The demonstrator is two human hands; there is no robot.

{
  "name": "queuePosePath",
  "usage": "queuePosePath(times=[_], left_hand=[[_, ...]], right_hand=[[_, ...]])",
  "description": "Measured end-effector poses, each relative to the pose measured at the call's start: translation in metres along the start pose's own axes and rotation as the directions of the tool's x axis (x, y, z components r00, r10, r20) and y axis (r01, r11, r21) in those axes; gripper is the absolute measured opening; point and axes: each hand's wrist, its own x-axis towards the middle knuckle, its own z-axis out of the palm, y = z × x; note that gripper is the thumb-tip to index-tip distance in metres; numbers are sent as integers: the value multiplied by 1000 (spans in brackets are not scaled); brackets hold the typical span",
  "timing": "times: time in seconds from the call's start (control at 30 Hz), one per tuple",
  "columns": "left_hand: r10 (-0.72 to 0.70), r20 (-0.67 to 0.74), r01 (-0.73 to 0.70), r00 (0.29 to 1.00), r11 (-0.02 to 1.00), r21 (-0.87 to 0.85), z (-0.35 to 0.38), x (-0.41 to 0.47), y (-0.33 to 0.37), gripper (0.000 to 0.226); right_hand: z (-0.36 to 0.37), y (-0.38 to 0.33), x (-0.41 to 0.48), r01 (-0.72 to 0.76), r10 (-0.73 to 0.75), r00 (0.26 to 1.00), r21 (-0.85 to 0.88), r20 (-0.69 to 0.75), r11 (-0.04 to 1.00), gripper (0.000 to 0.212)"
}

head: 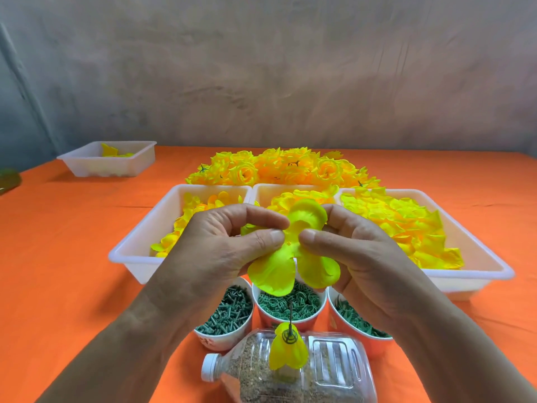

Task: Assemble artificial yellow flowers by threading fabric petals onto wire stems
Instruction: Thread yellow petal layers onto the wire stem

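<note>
**Orange tabletop: petal layer pinched above the wire**

Orange cloth covered the tabletop [72, 257], backed by a mottled grey wall. The left hand [232, 245] and the right hand [357, 245] each pinched the yellow fabric petal layer [276, 271] near its centre, thumb against forefinger, holding it in the air above three cups of green plastic parts [226, 315]. Below, a wire stem [291, 314] stood upright from a sand-filled plastic bottle [334, 365], already carrying a drooping yellow petal and a green ring [287, 350].

The likely trouble was alignment. The petal's centre hole sat partly hidden between the thumbs, so the thin wire tip could miss it and pierce or crumple the fabric. A hard push could also bend the wire or rock the bottle, which lay on its side.
</note>
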Motion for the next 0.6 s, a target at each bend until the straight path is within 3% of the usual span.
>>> queuePosePath(times=[0.07, 0.2, 0.6], left_hand=[[-36, -6, 36, 999, 998, 43, -1, -6, -2, 36], [-111, 2, 111, 994, 994, 10, -1, -19, -11, 24], [-234, 23, 235, 972, 968, -84, 5, -30, -24, 24]], right_hand=[[1, 4, -5, -25, 25, 1000, 12, -1, 1000, 34], [3, 11, -17, -66, 65, 998, 106, 19, 992, 26], [2, 25, -26, -175, 176, 984, 45, -22, 984, 37]])
